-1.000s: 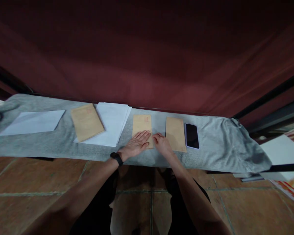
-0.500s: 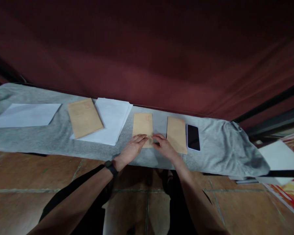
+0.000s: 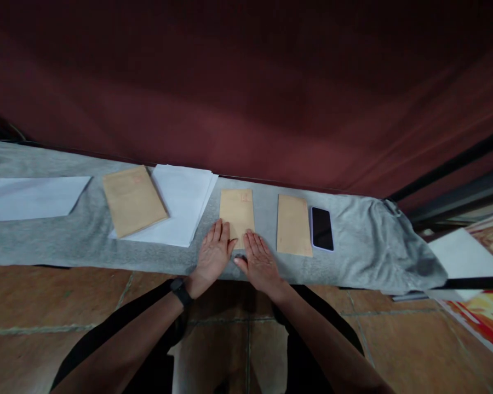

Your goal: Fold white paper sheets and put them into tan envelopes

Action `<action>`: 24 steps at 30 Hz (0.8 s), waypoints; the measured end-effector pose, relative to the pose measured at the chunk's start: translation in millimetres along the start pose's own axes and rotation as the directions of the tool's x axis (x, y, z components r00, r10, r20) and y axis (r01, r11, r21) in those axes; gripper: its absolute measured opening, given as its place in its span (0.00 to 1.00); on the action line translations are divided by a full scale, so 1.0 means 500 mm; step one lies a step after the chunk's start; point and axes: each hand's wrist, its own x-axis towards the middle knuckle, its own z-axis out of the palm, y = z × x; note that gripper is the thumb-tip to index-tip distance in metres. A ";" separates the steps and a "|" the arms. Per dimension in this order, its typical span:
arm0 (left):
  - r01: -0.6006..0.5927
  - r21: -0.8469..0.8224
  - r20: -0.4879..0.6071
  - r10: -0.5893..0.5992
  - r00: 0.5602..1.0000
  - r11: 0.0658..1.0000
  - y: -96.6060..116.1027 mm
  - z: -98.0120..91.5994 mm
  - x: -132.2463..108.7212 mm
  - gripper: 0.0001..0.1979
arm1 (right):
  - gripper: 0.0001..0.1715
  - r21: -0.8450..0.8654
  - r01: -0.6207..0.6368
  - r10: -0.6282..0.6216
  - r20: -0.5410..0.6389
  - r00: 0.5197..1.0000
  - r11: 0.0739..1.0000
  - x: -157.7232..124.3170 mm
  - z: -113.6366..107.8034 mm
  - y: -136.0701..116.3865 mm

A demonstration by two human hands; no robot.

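A small brown envelope [image 3: 237,210] lies upright on the grey cloth [image 3: 353,241] in front of me. My left hand [image 3: 212,253] lies flat with fingers stretched out, its fingertips touching the envelope's lower left edge. My right hand [image 3: 259,261] lies flat beside it, fingers apart, its tips at the envelope's lower right corner. Neither hand holds anything. A black band [image 3: 181,291] sits on my left wrist.
A second brown envelope [image 3: 293,225] and a dark phone [image 3: 322,228] lie to the right. To the left are a stack of white sheets [image 3: 181,205] with a larger brown envelope [image 3: 133,201] on it, and another white sheet [image 3: 28,198]. A red curtain [image 3: 246,98] hangs behind; tiled floor below.
Both hands slid back toward me off the envelope's lower part and now lie flat side by side at its bottom edge. The view shifted slightly.
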 end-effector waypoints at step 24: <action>0.369 -0.929 0.358 -0.189 0.915 0.029 0.028 -0.081 0.055 0.30 | 0.30 0.538 -0.272 0.337 -0.024 0.941 0.798 0.085 -0.046 0.002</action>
